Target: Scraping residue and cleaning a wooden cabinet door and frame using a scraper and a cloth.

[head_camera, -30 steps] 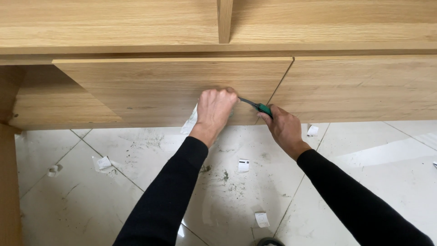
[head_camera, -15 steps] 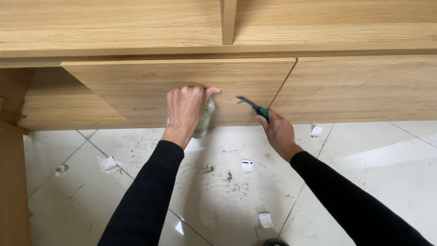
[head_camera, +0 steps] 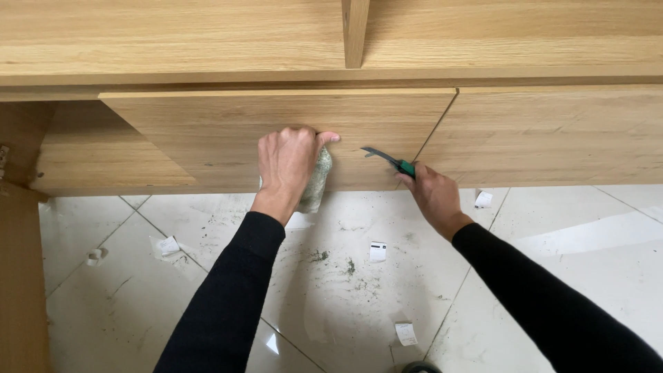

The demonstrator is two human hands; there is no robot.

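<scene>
Fingers (head_camera: 293, 135) of the left hand (head_camera: 289, 166) curl over a pale greenish cloth (head_camera: 316, 181) and press it flat against the wooden drawer front (head_camera: 207, 131); the thumb tip pokes out to the right above the cloth. The right hand (head_camera: 431, 193) closes its fingers round the green handle of a small scraper (head_camera: 390, 160), whose dark curved blade points left and up towards the cloth, a short gap apart from it.

The cloth is wadded, speckled and light, hanging a little below the palm near the drawer front's lower edge. The drawer front is light oak-grain board, standing out from the unit, with a thin seam on its right against the neighbouring panel (head_camera: 552, 131). Above runs a long wooden top (head_camera: 173, 34) with an upright divider (head_camera: 355, 27). Open space lies below both forearms.

The floor (head_camera: 345, 297) is glossy white tile with dark grout lines, scattered with dusty specks and several small white paper scraps (head_camera: 377, 251). Both arms wear black sleeves (head_camera: 228, 304).
</scene>
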